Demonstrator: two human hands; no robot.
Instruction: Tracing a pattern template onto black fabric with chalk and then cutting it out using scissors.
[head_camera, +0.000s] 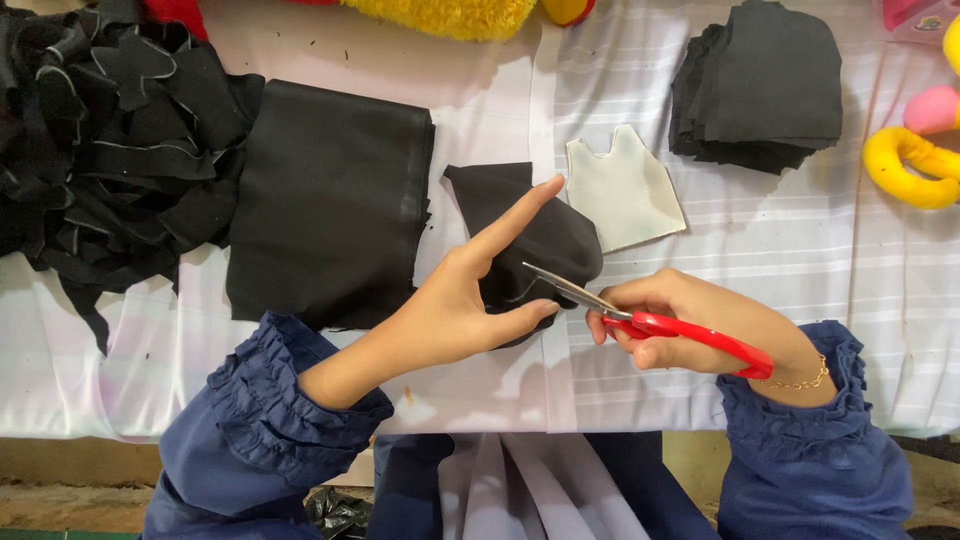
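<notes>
Under left hand (450, 310) fingers, half-spread, black cloth piece (545, 235) pinned; right hand (680, 320) fingers grip red scissors (650, 322).

Premises appear to be a small sewing or toy-making workshop. Evidence, relative to the white striped table cover (800, 260): a pile of black offcuts (100, 150) at its left end, stacked cut black pieces (765, 85) upper right, a pale pattern template (625, 190) centrally, plush toys (450, 15) along the far edge.
</notes>
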